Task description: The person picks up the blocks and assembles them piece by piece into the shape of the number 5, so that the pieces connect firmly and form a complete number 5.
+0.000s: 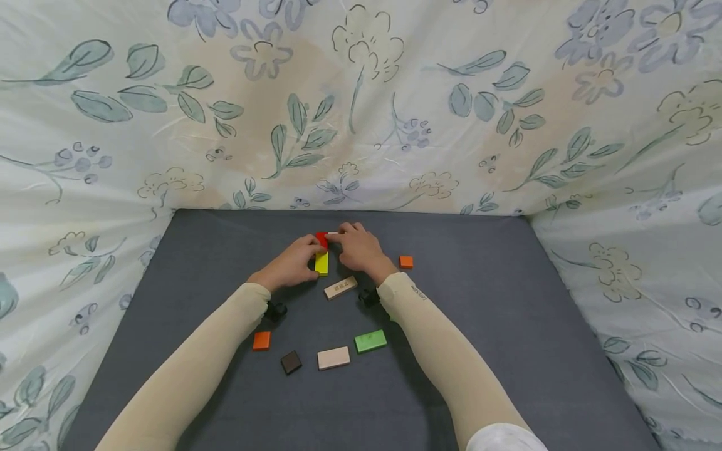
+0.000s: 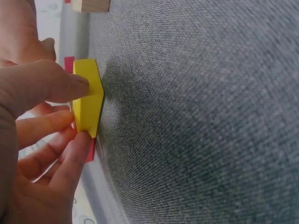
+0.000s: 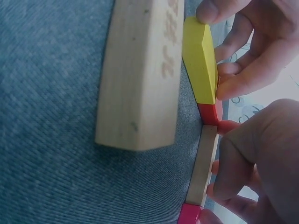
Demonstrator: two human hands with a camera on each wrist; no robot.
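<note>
Pinched by the left hand point(image 1: 290, 262), the yellow block point(image 1: 321, 265) lies to that hand's right, its long axis running near to far, toward the red block point(image 1: 322, 239). The right hand point(image 1: 361, 250), farther off, touches the red block; whether it grips anything cannot be told.

left hand point(image 1: 294, 261) at the yellow block point(image 1: 322, 264), thumb by its near end; red block point(image 1: 322, 242) at its far end, right hand point(image 1: 361, 249) reaching it, pale strip point(image 1: 333, 233) beside; printed wooden block point(image 1: 341, 288) aslant between the wrists, orange block point(image 1: 406, 262) off right; nearer, left to right: second orange block point(image 1: 262, 341), dark block point(image 1: 291, 362), pinkish block point(image 1: 333, 358), green block point(image 1: 370, 341); grey cloth point(image 1: 479, 363) beneath, floral cloth point(image 1: 361, 144) behind
</note>
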